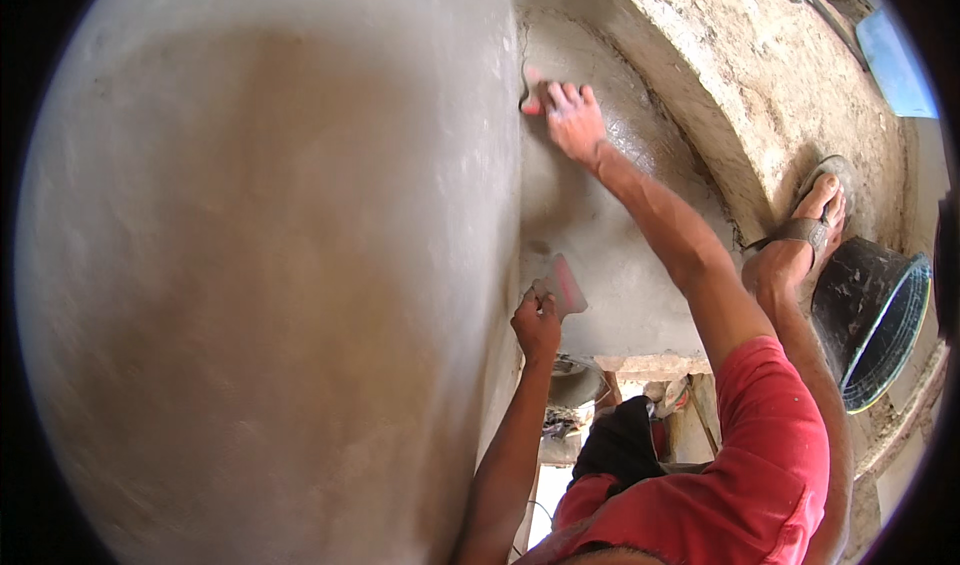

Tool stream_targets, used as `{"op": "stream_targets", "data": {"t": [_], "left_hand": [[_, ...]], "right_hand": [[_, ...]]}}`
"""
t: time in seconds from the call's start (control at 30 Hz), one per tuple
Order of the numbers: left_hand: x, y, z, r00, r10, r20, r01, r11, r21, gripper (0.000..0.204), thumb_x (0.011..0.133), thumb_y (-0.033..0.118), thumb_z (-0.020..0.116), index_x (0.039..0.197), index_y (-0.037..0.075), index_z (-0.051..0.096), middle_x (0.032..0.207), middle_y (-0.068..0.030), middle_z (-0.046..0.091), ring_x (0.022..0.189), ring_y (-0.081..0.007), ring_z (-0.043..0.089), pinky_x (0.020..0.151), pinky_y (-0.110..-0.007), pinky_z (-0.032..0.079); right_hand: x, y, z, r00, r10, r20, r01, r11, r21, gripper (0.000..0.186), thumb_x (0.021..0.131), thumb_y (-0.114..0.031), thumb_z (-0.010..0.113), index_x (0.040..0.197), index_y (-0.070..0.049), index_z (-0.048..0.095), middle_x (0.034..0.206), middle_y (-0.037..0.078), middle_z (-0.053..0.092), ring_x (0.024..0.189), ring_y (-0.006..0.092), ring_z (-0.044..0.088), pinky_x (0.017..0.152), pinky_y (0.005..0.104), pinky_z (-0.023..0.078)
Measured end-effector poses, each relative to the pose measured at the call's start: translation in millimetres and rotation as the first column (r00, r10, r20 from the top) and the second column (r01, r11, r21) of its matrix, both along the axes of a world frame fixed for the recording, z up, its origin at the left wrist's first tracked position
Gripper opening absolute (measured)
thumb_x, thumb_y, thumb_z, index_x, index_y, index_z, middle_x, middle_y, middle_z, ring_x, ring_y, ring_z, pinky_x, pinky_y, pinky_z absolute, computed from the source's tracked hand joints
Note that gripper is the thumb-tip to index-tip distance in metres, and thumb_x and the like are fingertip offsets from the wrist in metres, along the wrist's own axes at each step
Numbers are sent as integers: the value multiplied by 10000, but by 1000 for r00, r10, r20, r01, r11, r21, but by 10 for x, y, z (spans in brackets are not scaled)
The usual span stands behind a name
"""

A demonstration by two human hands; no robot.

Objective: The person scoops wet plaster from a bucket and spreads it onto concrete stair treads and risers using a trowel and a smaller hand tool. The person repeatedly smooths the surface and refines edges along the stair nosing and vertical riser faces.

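My right hand (575,120) is closed round a small flat reddish scraper (533,93), held against the seam where the grey plastered wall (270,265) meets a curved plastered ledge (625,240). Its fingers cover much of that tool, and the edges are slightly blurred. Lower down, close to the wall, my left hand (537,323) pinches a second scraper (566,287), a flat trapezoid with a red face smeared with grey. The plaster on the ledge looks wet and shiny beside my right forearm.
A rough, raised curved rim (700,45) borders the ledge. My sandalled foot (820,205) stands on rough ground at the right, next to a black bucket (865,310) lying tilted. A light blue object (895,65) is at the upper right. Below the ledge's edge stands a grey container (573,380).
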State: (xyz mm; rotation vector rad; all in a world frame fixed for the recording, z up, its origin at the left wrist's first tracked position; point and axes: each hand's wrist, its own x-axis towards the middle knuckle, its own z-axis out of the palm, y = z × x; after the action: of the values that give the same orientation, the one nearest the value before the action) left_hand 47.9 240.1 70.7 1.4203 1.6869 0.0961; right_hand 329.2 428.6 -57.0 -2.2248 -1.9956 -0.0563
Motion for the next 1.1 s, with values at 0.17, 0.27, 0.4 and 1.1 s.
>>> {"op": "stream_targets", "data": {"t": [0.17,0.27,0.4,1.1], "left_hand": [[12,-28,-27,996,58,74,-57,998,-13,315,931,104,714,1241,48,706,1035,-167,770,943,-334,740,827,-412,543],[-19,-45,-54,1000,8,-19,-8,1000,-7,302,928,87,711,1226,39,706,1009,-164,765,936,-327,735,831,-414,538],[-84,-51,-72,999,-16,-32,15,1000,-23,270,918,59,696,1186,27,714,1036,-220,757,964,-372,744,845,-435,558],[-157,-190,-201,999,49,8,-49,998,-37,186,926,96,696,1093,15,699,994,-196,764,949,-385,738,838,-448,552]], "right_hand": [[-684,-808,-203,996,9,-89,-15,998,-68,319,874,-254,614,1064,-59,781,1437,127,546,1280,291,512,1086,548,365],[-974,-1188,43,989,44,-140,-61,992,-112,382,852,-235,627,1160,-44,747,1388,126,559,1253,296,525,1079,532,381],[-1068,-1415,663,952,78,-295,-157,954,-255,423,842,-231,640,1210,-44,732,1308,107,583,1230,287,539,1081,527,386],[-674,-1010,304,983,147,-109,-163,974,-157,265,838,-222,628,1005,-90,787,1256,66,587,1230,258,526,1034,484,397]]}}
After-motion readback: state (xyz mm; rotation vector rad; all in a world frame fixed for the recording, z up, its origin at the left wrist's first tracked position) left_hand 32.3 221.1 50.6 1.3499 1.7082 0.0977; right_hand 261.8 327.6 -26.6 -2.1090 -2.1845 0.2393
